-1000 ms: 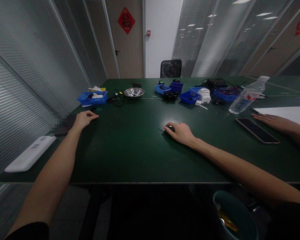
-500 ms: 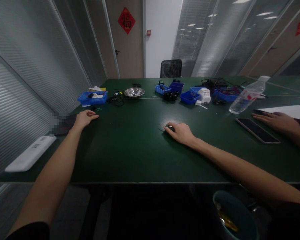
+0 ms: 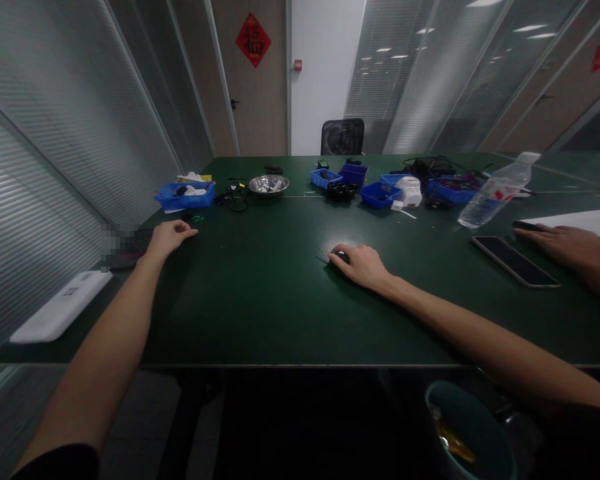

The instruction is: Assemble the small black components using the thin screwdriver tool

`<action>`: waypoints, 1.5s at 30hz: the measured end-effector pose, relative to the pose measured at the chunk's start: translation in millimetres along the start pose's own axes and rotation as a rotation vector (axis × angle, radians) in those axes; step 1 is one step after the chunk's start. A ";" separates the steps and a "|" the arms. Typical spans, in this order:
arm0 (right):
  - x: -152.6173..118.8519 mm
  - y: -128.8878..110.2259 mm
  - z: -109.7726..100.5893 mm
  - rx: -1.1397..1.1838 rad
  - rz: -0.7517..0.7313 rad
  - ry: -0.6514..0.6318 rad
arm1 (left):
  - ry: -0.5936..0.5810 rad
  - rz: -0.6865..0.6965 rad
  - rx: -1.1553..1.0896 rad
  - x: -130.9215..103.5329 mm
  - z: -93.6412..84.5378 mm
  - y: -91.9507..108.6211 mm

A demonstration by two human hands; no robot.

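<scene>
My right hand (image 3: 363,263) rests on the dark green table (image 3: 260,300) near its middle. Its fingers are closed round a small black-handled tool (image 3: 341,256) with a thin metal tip pointing left; I cannot make out its exact kind. On the left side, my left hand (image 3: 169,237) lies on the table with thumb and fingers curled in. Whatever is between those fingers, if anything, is hidden. Just beyond them lies a small green piece (image 3: 196,219), and farther back stands a blue basket (image 3: 186,200) with white and dark items.
Behind are a metal bowl (image 3: 269,186), black cables (image 3: 235,197) and blue trays (image 3: 380,195). At right are a tilted-looking water bottle (image 3: 497,193), a phone (image 3: 515,261) and another person's hand (image 3: 563,247). A white device (image 3: 63,307) lies left. Below the edge stands a bin (image 3: 470,433).
The other person's hand at the right has shifted slightly to the right and changed its pose. Both of my hands stay practically in place.
</scene>
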State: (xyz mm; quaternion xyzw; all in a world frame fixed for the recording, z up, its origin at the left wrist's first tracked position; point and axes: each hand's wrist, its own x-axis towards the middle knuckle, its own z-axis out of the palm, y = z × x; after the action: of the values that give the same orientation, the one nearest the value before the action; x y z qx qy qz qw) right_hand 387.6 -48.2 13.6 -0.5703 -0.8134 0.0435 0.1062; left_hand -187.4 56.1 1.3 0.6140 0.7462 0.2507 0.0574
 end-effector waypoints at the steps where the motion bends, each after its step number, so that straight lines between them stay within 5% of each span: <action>1: 0.0 -0.1 -0.2 0.000 -0.002 -0.002 | -0.001 0.002 0.011 0.3 0.0 0.0; 18: -0.3 -2.0 0.5 -0.023 0.011 0.013 | 0.021 0.080 0.167 -11.4 1.9 28.2; 24: -0.5 -0.2 0.6 -0.002 0.000 0.008 | -0.201 0.355 -0.020 -43.7 15.0 91.0; 30: -0.9 1.5 2.3 -0.019 -0.053 0.013 | -0.514 0.861 -0.320 -119.0 41.1 185.1; 33: -2.8 1.4 4.0 -0.039 -0.157 0.016 | -0.610 1.017 -0.396 -154.0 50.6 215.1; 37: -5.9 0.4 5.5 -0.029 -0.288 0.011 | -0.601 1.057 -0.437 -173.1 55.4 225.5; 45: -11.5 -0.7 2.6 0.086 -0.508 -0.023 | -0.578 1.094 -0.455 -169.1 57.0 221.1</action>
State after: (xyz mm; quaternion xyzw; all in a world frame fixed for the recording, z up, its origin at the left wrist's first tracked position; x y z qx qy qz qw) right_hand 390.1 -59.0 9.8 -0.3420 -0.9291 0.0565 0.1288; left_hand 71.7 -59.8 12.6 0.9198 0.2096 0.2203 0.2480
